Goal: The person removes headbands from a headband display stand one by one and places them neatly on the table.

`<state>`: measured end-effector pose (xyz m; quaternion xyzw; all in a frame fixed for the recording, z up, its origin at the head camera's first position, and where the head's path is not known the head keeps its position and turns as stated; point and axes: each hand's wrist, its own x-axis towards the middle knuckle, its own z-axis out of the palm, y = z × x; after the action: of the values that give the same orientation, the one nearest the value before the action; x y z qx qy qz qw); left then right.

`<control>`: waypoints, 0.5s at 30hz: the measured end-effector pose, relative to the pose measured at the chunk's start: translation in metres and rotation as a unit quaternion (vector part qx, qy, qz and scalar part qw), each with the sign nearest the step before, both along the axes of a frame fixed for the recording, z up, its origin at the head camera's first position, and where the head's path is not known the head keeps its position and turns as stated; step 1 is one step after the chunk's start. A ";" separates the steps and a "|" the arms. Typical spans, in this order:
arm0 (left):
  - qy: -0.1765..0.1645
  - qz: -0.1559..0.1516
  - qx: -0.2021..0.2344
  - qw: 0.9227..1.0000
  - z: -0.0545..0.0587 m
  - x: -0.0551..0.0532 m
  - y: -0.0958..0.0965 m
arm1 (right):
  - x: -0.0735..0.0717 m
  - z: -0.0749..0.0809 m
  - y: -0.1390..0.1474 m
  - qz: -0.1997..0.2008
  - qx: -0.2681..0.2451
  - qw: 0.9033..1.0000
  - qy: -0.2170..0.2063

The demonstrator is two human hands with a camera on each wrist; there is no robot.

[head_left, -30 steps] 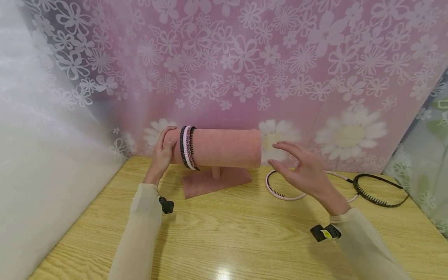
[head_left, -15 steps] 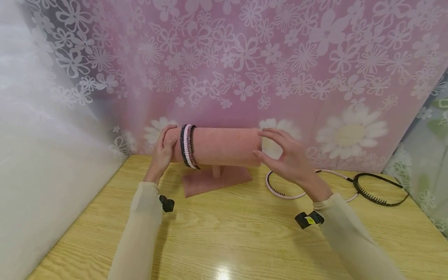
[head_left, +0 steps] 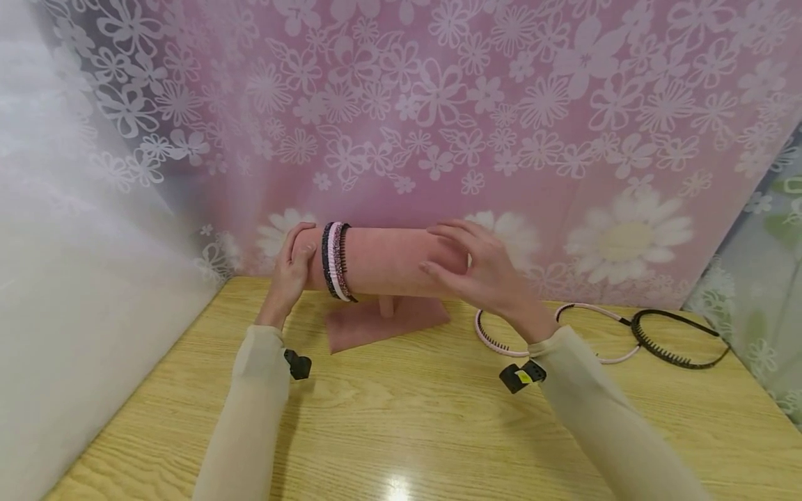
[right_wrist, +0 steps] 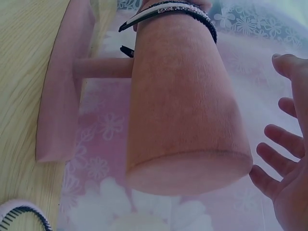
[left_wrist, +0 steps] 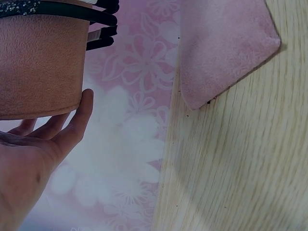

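A pink plush headband stand (head_left: 401,261) has a horizontal roll on a short post and flat base. Near its left end, dark, pale pink and glittery headbands (head_left: 336,261) sit side by side around the roll. My left hand (head_left: 290,271) grips the left end, thumb in front and forefinger over the top. In the left wrist view, fingertips (left_wrist: 86,98) show at the roll's rim. My right hand (head_left: 482,268) is at the right end with thumb and fingers spread. The right wrist view shows a gap between most of its fingers (right_wrist: 279,159) and the roll (right_wrist: 183,106).
On the wooden table (head_left: 376,417) to the right lie pale pink headbands (head_left: 592,306) and a black toothed headband (head_left: 673,358). A pink flowered curtain (head_left: 401,139) hangs close behind the stand. White sheeting (head_left: 75,278) borders the table's left side.
My right hand has moved left, from beside the roll to its right end, where thumb and forefinger now overlap it in the head view. My left hand keeps its grip; the headbands stay put.
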<state>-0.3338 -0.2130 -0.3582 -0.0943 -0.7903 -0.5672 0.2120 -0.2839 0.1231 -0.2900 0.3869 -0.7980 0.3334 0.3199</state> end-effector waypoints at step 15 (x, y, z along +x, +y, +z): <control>0.003 -0.010 0.013 1.000 0.009 0.008 0.003 | -0.015 0.008 -0.030 -0.005 0.040 0.999 -0.014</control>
<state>-0.3260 -0.2100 -0.3488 -0.1014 -0.7813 -0.5791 0.2095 -0.2987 0.0928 -0.2824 0.3905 -0.8170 0.3054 0.2946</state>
